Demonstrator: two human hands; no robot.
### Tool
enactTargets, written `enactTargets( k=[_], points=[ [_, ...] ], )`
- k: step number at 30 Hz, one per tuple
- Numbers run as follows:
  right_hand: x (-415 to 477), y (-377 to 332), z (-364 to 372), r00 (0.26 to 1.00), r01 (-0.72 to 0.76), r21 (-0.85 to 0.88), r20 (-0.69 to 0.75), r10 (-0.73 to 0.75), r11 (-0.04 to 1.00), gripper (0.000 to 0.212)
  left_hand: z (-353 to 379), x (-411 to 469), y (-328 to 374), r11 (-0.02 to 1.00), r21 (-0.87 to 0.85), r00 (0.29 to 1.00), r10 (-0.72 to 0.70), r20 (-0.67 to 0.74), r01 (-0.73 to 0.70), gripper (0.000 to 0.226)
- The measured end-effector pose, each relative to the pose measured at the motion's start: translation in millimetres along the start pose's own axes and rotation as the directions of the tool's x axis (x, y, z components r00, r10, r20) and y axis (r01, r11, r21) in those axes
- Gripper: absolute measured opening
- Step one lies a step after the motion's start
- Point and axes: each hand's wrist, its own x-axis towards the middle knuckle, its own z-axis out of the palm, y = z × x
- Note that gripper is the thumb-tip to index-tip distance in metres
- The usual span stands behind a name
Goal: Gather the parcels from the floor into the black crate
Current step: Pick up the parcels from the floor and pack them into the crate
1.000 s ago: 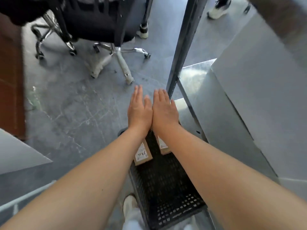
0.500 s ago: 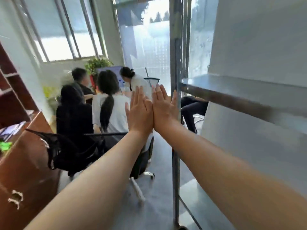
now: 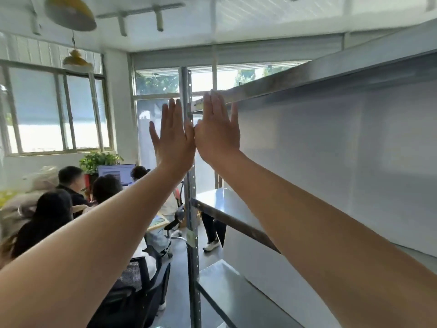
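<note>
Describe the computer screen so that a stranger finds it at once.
Start at the big barred window on the left wall. Below its right corner stands a leafy green plant, and just right of it, behind the seated people, is the screen. It is the only flat, glowing rectangle there.

Both arms stretched fwd & up, bare forearms coming in from the near corners and converging at frame centre. Left hand [image 3: 173,138] raised flat, back of hand to cam, fingers straight and pointing up, thumb splayed out to the left. Right hand [image 3: 217,131] same pose just beside it, fingers straight & together, thumb out to the right. Inner edges of the two hands touch near the knuckles. Neither holds anything.
</note>
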Motion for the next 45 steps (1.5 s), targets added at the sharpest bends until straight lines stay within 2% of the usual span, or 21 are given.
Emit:
enactTargets(
  k=[3,6,11,17,22,28,32,36,38,40,43,45],
  points=[
    [-12,41,-46,0.999,0.015,-0.09,-0.036,-0.018,0.996,0.064,2,-10,53,0.997,-0.038,0.997,0.063,0.053,-0.061,0.055],
    [-27,87,-88,0.999,0.011,-0.198,-0.044,-0.021,0.98,0.066,10,-24,116,0.983,-0.149,0.991,0.118,0.062,-0.107,0.053],
    [-66,167,-155,0.995,-0.099,-0.326,-0.06,0.084,0.94,0.062,23,-59,221,0.946,-0.259,0.965,0.232,0.123,-0.195,0.056],
    [-134,248,-230,0.994,-0.107,-0.499,-0.063,0.087,0.86,0.056,22,-99,312,0.79,-0.466,0.867,0.489,0.091,-0.397,0.058],
    [-175,280,-298,0.963,-0.267,-0.622,-0.148,0.223,0.736,0.056,12,-111,359,0.711,-0.581,0.844,0.531,0.073,-0.396,0.057],
    [-222,266,-374,0.914,-0.363,-0.781,-0.193,0.357,0.507,0.058,-15,-156,412,0.562,-0.697,0.757,0.652,0.044,-0.444,0.057],
    [-257,239,-424,0.89,-0.374,-0.855,-0.222,0.399,0.359,0.059,-47,-197,450,0.456,-0.793,0.723,0.69,0.029,-0.404,0.057],
    [-310,206,-473,0.808,-0.431,-0.887,-0.298,0.508,0.165,0.062,-86,-261,474,0.353,-0.842,0.674,0.738,-0.016,-0.407,0.059],
    [-343,184,-493,0.746,-0.462,-0.884,-0.343,0.57,0.072,0.062,-107,-291,481,0.267,-0.866,0.621,0.781,-0.063,-0.423,0.058],
    [-379,158,-513,0.705,-0.429,-0.903,-0.345,0.62,-0.015,0.062,-131,-315,487,0.156,-0.896,0.574,0.809,-0.126,-0.416,0.057],
    [-423,121,-549,0.676,-0.354,-0.928,-0.337,0.655,-0.111,0.06,-174,-346,497,0.018,-0.924,0.552,0.807,-0.211,-0.381,0.056],
    [-443,97,-573,0.617,-0.392,-0.903,-0.399,0.678,-0.175,0.059,-201,-368,498,-0.076,-0.934,0.534,0.803,-0.266,-0.35,0.056]
  ],
)
